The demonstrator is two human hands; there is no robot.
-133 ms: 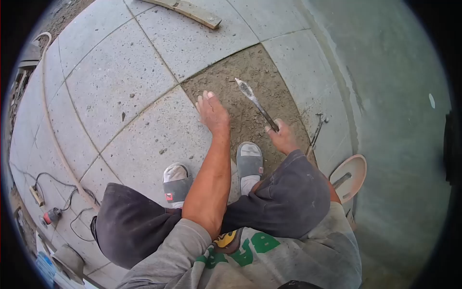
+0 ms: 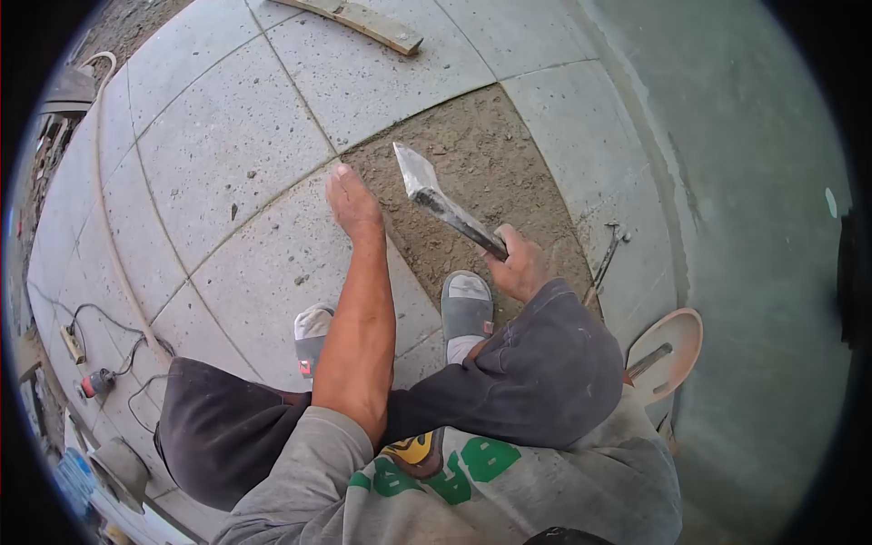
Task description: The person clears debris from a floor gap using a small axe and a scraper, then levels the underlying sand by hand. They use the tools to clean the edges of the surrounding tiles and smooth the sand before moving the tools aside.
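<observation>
My right hand (image 2: 520, 263) is closed around the dark handle of a trowel (image 2: 420, 177). Its pale, dusty pointed blade is raised over a bare patch of sandy mortar bed (image 2: 481, 173) between the tiles. My left hand (image 2: 354, 202) holds nothing, its fingers extended near the patch's left corner, over the edge of a grey floor tile (image 2: 282, 245). One slippered foot (image 2: 468, 309) stands at the near end of the patch. The other slipper (image 2: 312, 341) is partly hidden behind my left forearm.
A hammer (image 2: 607, 259) lies on the tiles at right, near a shallow orange-rimmed basin (image 2: 668, 354) with a tool handle in it. A wooden batten (image 2: 363, 25) lies at the far side. A hose (image 2: 111, 227) and a corded red power tool (image 2: 95, 383) are at left.
My left hand has moved left, from the patch's edge to over the tile. The trowel has swung left and turned, so more of its blade shows.
</observation>
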